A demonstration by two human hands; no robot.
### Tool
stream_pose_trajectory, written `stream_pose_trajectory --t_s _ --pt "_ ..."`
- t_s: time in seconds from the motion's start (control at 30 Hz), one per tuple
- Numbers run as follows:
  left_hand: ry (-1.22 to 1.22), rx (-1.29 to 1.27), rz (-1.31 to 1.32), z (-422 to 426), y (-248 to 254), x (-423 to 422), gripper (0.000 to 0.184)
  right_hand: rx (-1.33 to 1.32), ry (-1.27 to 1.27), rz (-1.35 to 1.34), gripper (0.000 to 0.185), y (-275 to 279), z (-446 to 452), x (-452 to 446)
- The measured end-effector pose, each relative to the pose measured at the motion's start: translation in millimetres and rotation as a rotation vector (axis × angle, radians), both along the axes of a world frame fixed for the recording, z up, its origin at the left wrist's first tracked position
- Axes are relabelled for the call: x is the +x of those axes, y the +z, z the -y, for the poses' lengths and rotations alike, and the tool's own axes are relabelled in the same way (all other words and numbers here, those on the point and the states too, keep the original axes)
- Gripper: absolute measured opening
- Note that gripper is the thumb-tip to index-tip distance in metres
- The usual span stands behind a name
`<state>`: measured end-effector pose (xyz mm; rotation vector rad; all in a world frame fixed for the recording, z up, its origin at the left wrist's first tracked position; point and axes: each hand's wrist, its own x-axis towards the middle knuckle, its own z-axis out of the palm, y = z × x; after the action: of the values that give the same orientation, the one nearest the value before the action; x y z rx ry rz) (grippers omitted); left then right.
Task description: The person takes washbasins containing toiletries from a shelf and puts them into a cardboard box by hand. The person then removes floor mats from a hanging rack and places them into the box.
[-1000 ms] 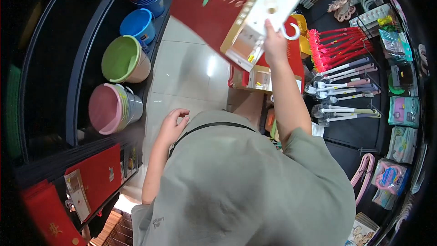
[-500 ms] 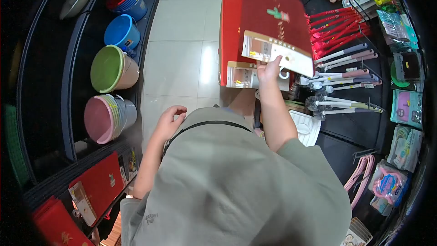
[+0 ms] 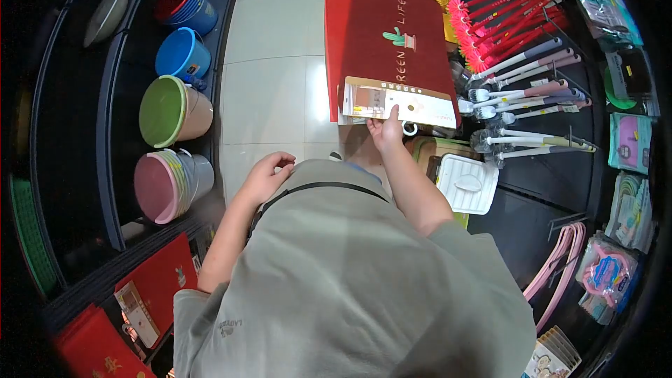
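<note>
My right hand (image 3: 386,131) grips the lower edge of a dark red doormat (image 3: 402,17), thumb on top of its cardboard hanger card (image 3: 434,108). The mat bears a green cactus in a pot and the words "GREEN LIFE". A white plastic hook (image 3: 409,128) sticks out below the card beside my fingers. Behind the mat, at its left side, shows a brighter red mat (image 3: 336,63), largely covered. My left hand (image 3: 269,176) hangs near my waist, fingers loosely bent and a little apart, holding nothing.
Buckets (image 3: 175,185) stand along the dark shelf at left. Red mats (image 3: 98,343) hang at lower left. On the right rack hang red-handled dusters (image 3: 483,35), long-handled brushes (image 3: 525,91) and pink hangers (image 3: 556,273). A white plastic lid (image 3: 467,183) lies near my right forearm.
The dark red mat has moved left and a little down, now lying over most of the brighter red mat. My right hand moved with it; my left hand has barely moved.
</note>
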<state>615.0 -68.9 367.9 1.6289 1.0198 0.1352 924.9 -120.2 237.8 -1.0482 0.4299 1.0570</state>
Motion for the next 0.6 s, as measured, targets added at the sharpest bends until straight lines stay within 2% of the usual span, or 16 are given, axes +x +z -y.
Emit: stream_pose_trajectory --t_s 0.33,0.43,0.6 --pt "-0.135 -0.047 -0.021 -5.9 3.1 24.2 0.024 0.140 0.110 0.064 0.042 9.3 37.3 0.8" --pt "-0.121 -0.125 0.030 -9.2 -16.0 35.6 0.027 0.096 0.070 0.109 0.042 26.2 38.5 4.0" --pt "-0.247 -0.051 0.000 -9.8 -15.9 64.3 0.028 0.091 -0.043 0.087 0.041 54.3 26.0 22.7"
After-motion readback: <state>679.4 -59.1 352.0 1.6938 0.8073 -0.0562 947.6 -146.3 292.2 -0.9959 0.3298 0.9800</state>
